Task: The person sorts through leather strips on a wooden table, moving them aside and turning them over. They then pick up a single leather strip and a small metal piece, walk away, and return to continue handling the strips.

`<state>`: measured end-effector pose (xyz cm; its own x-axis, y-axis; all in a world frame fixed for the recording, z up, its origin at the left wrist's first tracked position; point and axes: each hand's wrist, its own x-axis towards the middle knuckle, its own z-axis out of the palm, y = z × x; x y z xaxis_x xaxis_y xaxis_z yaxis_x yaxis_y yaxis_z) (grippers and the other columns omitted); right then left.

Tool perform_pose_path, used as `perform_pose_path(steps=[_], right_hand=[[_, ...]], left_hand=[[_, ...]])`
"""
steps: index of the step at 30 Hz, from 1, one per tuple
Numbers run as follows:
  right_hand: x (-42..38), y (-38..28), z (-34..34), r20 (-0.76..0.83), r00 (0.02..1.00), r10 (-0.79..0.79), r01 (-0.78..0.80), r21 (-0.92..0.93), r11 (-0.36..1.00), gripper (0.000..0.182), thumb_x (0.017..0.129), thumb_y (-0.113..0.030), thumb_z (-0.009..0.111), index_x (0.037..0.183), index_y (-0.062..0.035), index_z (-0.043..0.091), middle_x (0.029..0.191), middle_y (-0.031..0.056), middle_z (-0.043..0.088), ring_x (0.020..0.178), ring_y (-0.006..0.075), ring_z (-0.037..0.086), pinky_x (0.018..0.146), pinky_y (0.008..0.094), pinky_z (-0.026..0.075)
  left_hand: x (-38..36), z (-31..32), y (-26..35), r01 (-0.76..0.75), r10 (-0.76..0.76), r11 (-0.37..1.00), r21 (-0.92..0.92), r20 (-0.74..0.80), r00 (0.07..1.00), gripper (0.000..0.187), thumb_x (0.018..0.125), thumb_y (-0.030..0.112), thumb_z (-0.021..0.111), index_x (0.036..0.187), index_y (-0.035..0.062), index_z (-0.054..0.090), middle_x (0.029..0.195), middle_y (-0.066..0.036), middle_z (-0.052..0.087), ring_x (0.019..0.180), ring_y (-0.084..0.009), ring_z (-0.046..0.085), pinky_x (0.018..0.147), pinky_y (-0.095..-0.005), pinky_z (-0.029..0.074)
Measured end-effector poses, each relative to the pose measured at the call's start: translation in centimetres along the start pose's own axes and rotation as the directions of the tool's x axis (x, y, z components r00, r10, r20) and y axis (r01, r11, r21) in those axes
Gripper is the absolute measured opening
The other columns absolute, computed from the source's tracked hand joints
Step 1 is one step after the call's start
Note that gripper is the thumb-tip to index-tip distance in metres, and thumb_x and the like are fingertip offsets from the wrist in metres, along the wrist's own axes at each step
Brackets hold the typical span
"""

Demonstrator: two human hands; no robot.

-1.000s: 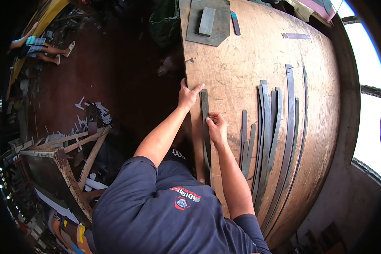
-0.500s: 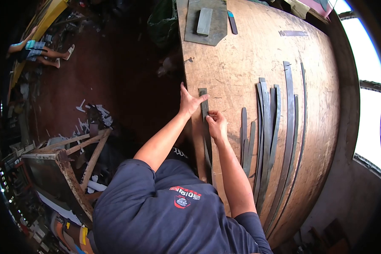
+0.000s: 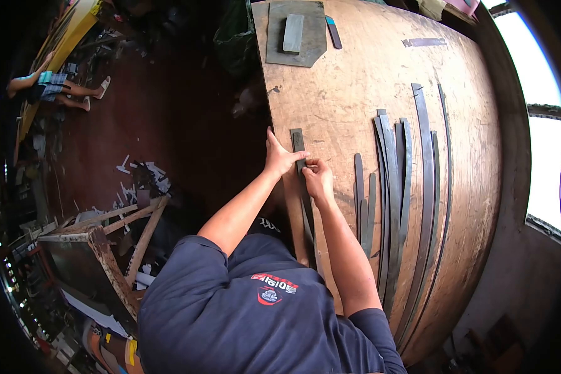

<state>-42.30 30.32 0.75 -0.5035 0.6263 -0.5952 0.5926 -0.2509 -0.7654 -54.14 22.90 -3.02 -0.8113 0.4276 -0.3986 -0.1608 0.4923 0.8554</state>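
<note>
A narrow dark flat strip (image 3: 297, 138) lies lengthwise along the near left edge of the wooden table, its lower end running down toward my body. My left hand (image 3: 282, 158) is at the table edge, fingers stretched out along it and thumb laid across the strip. Just below that thumb, my right hand (image 3: 318, 179) has its fingertips pinched at the strip's right side. Whether something small is also between those fingertips is hidden. To the right lie shorter dark strips (image 3: 359, 181) and several long ones (image 3: 389, 187).
A grey block (image 3: 293, 33) sits on a dark plate (image 3: 316, 55) at the table's far end, beside a short blue-tipped piece (image 3: 333, 32). A wooden frame (image 3: 113, 265) stands at left among scraps (image 3: 153, 177). Another person's legs (image 3: 75, 93) show at upper left.
My left thumb has moved down the strip, closer to my right fingertips. My right hand stays pinched at nearly the same place. The view has shifted slightly.
</note>
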Motion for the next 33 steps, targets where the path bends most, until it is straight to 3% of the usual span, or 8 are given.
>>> perform_pose_path(steps=[1, 5, 8, 11, 14, 20, 33], right_hand=[[0.0, 0.2, 0.1, -0.007, 1.0, -0.002, 0.002, -0.005, 1.0, 0.022, 0.084, -0.007, 0.066, 0.104, 0.001, 0.062, 0.083, 0.0089, 0.069, 0.07, 0.0112, 0.06, 0.062, 0.0258, 0.047], [-0.1, 0.5, -0.2, 0.001, 1.0, 0.002, -0.002, -0.016, 1.0, 0.025, 0.085, -0.009, 0.067, 0.107, 0.0007, 0.06, 0.085, 0.0087, 0.069, 0.072, 0.0116, 0.06, 0.064, 0.0259, 0.047], [-1.2, 1.1, -1.1, 0.023, 0.998, -0.055, 0.053, 0.087, 0.995, 0.034, 0.087, -0.011, 0.067, 0.117, 0.0002, 0.056, 0.088, 0.0083, 0.069, 0.077, 0.0116, 0.06, 0.067, 0.0256, 0.048], [-3.1, 3.0, -3.0, 0.137, 0.99, -0.041, 0.026, 0.109, 0.994, 0.045, 0.087, -0.014, 0.068, 0.124, 0.0028, 0.049, 0.099, 0.0139, 0.069, 0.089, 0.0156, 0.063, 0.078, 0.0278, 0.05], [-5.0, 5.1, -4.2, 0.175, 0.977, -0.12, 0.087, 0.189, 0.978, 0.051, 0.088, -0.014, 0.068, 0.131, 0.0023, 0.046, 0.098, 0.0138, 0.07, 0.092, 0.0168, 0.065, 0.084, 0.0294, 0.051], [-7.2, 4.5, -4.3, 0.107, 0.978, -0.181, 0.184, -0.02, 0.983, 0.048, 0.088, -0.012, 0.069, 0.131, -0.0011, 0.05, 0.09, 0.0091, 0.069, 0.082, 0.0126, 0.063, 0.076, 0.0264, 0.051], [-8.3, 5.5, -3.6, 0.019, 0.976, -0.218, 0.218, -0.131, 0.967, 0.036, 0.089, -0.011, 0.064, 0.124, -0.0062, 0.057, 0.073, 0.0074, 0.065, 0.067, 0.0105, 0.057, 0.064, 0.0269, 0.047]], left_hand=[[-0.4, 0.0, 0.0, -0.032, 0.033, 0.997, 0.073, -0.006, 0.999, 0.139, 0.053, 0.035, 0.094, 0.148, -0.0024, 0.001, 0.142, -0.032, 0.03, 0.132, -0.0404, 0.037, 0.108, -0.0422, 0.037], [-0.3, 0.2, 0.4, 0.025, -0.024, 0.999, 0.028, -0.025, 0.999, 0.131, 0.053, 0.028, 0.094, 0.148, 0.0011, 0.008, 0.142, -0.026, 0.033, 0.132, -0.0357, 0.037, 0.108, -0.0417, 0.035], [-0.3, -0.1, 0.6, 0.019, -0.019, 1.0, 0.021, -0.002, 1.0, 0.13, 0.053, 0.028, 0.094, 0.147, 0.0012, 0.008, 0.143, -0.026, 0.033, 0.132, -0.0356, 0.037, 0.109, -0.0416, 0.035], [-0.2, 0.1, 0.6, 0.038, -0.039, 0.999, 0.035, 0.009, 0.999, 0.131, 0.054, 0.028, 0.094, 0.147, 0.0014, 0.007, 0.143, -0.026, 0.033, 0.133, -0.0354, 0.037, 0.109, -0.0413, 0.034], [0.1, 0.1, -0.3, -0.024, 0.023, 0.998, 0.052, 0.007, 1.0, 0.14, 0.052, 0.036, 0.095, 0.148, -0.0014, 0.001, 0.143, -0.033, 0.027, 0.132, -0.0412, 0.037, 0.108, -0.0427, 0.036], [0.7, 0.4, -1.4, -0.084, 0.084, 0.996, 0.0, 0.012, 0.996, 0.139, 0.05, 0.034, 0.096, 0.147, -0.0035, 0.004, 0.141, -0.033, 0.032, 0.131, -0.0405, 0.038, 0.108, -0.0426, 0.036], [1.6, 0.7, -2.7, -0.093, 0.093, 0.995, 0.028, 0.009, 0.996, 0.139, 0.049, 0.034, 0.096, 0.147, -0.0053, 0.005, 0.141, -0.034, 0.033, 0.132, -0.0407, 0.038, 0.109, -0.0437, 0.035]])
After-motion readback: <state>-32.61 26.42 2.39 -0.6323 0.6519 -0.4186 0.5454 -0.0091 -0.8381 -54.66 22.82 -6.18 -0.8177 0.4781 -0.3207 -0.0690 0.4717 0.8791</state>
